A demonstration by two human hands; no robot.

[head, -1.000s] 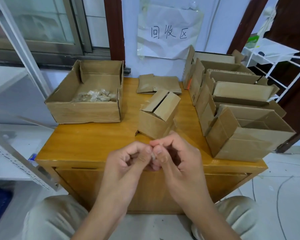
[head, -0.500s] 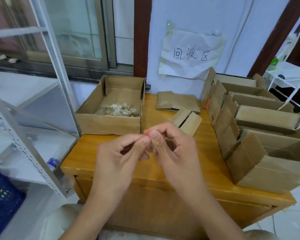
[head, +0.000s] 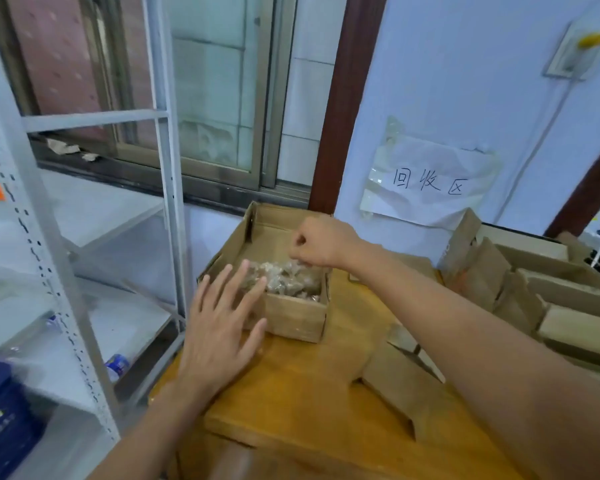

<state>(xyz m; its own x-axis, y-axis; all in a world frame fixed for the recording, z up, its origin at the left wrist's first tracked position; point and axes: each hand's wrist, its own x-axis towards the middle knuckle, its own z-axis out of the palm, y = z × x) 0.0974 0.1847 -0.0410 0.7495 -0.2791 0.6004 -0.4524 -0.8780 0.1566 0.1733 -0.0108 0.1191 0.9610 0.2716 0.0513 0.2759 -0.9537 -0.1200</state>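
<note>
Head view: holding the right hand [head: 317, 242] over the cardboard box [head: 293, 318] at 12 o'clock on the desk [head: 291, 393], fingers curled, can't tell around what. Spreading the left hand [head: 222, 327] flat, empty, at the box's 8 o'clock corner; clear scraps [head: 288, 280] piled inside.

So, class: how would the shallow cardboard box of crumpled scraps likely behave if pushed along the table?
The cardboard box is low and wide, so it probably slides rather than tips. Its crumpled scraps look thin and light, so it likely gives little resistance on the smooth table.
</note>
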